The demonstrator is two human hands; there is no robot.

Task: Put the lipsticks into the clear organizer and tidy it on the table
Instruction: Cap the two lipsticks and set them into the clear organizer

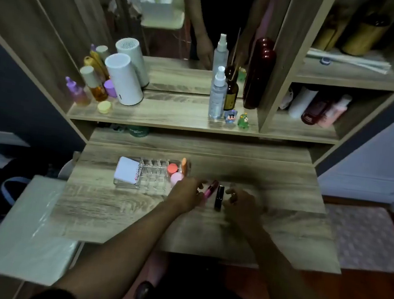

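- Left hand pinches a pink lipstick between its fingertips, just right of the clear organizer
- Right hand, fingers loosely curled and empty, rests beside a black lipstick lying on the table

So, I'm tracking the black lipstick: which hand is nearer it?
Right, narrowly. The right hand sits just right of the black lipstick; the left hand is farther left, at the pink lipstick.

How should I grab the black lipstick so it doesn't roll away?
Pinch the black lipstick across its middle, coming from above. It seems to lie flat on the table, long and thin, pointing away from you, with its right side free, so the grip fits across its narrow width.
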